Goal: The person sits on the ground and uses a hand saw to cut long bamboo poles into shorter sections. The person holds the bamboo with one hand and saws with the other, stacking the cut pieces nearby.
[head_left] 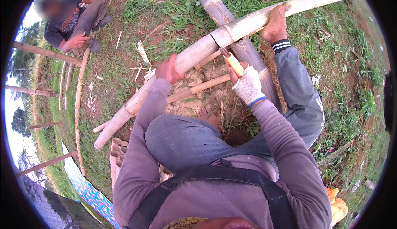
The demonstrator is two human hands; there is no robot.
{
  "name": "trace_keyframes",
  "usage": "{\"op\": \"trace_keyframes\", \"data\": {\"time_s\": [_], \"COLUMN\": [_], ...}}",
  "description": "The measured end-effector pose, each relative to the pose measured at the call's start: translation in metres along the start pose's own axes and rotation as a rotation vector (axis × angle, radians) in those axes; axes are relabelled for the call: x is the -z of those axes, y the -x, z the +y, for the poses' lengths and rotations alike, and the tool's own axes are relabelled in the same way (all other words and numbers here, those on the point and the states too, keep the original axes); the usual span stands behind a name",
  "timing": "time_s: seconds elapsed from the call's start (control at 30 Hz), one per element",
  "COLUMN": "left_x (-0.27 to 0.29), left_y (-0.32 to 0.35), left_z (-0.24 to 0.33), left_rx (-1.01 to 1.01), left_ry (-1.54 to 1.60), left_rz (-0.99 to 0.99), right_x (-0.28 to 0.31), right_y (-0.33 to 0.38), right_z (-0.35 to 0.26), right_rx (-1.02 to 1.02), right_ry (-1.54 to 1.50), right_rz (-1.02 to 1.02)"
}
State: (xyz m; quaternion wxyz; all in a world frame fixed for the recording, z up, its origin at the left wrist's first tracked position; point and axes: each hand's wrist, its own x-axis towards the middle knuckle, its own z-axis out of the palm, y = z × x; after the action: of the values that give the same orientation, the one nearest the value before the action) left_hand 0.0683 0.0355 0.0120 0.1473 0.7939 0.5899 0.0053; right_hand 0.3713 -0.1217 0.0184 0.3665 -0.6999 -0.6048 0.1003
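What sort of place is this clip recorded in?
Most likely an outdoor rural work yard for bamboo. The ground is grass and bare earth, long bamboo poles lie about, and cut bamboo sections are stacked nearby. The left hand steadies a thick bamboo culm; the gloved right hand holds a tool handle.

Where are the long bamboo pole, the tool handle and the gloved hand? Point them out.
long bamboo pole (198,51): head view, on its bare middle stretch.
tool handle (232,61): head view, on the wooden grip.
right hand (248,86): head view, on the white glove's back.
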Motion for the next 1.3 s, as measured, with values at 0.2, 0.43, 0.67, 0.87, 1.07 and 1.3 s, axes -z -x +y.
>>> {"op": "trace_keyframes", "data": {"time_s": [0.2,0.43,0.67,0.87,1.07,1.3], "left_x": [0.008,-0.008,0.001,0.009,0.012,0.013], "left_y": [-0.003,0.001,0.029,0.055,0.098,0.105], "left_z": [-0.008,-0.012,-0.049,-0.033,-0.019,-0.006], "left_rx": [0.053,0.007,0.052,0.003,-0.090,-0.097], "left_ry": [-0.030,-0.017,0.000,0.085,0.128,0.106], "left_rz": [0.019,0.048,0.029,0.007,-0.105,-0.065], "right_x": [0.046,0.012,0.025,0.019,0.031,0.221], "right_y": [0.055,0.017,0.091,0.119,0.098,-0.053], "right_z": [-0.019,-0.009,0.008,0.015,0.007,-0.040], "right_rx": [-0.050,-0.033,-0.064,0.201,-0.025,0.168], "right_ry": [-0.239,-0.014,-0.187,0.463,0.347,-0.180], "right_rz": [0.048,-0.031,-0.013,-0.819,-0.897,0.245]}}
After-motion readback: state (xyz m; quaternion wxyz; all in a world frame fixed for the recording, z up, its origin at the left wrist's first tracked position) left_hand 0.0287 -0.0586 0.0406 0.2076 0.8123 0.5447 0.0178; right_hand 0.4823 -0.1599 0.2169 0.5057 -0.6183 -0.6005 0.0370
